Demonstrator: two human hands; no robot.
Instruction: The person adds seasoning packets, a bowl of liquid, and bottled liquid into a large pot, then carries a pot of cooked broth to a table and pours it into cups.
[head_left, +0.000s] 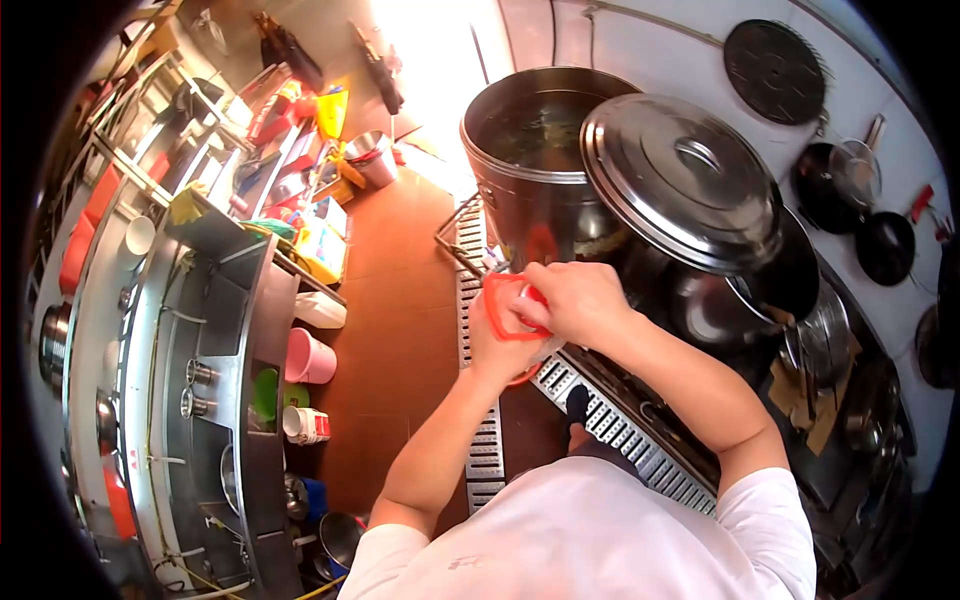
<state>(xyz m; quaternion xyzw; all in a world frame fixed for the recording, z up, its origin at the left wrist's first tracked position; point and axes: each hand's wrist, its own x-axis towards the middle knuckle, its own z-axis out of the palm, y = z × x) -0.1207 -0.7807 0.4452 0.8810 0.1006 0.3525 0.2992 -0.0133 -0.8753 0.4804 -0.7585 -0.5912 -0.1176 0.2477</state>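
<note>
In front of my body, both hands are together over the floor drain, just short of the large steel stockpot. My left hand is closed round a container with a bright red plastic rim; most of its body is hidden by my hands. At that rim, my right hand is closed, fingers curled down into or over the opening. What its fingertips pinch is hidden. Dark liquid shows in the stockpot, and a large steel lid leans tilted against its right side.
A slotted metal drain cover runs along the floor by my foot. At left stands a steel sink unit, with a pink bucket beside it. Pans hang on the right wall. A metal bucket stands farther back.
</note>
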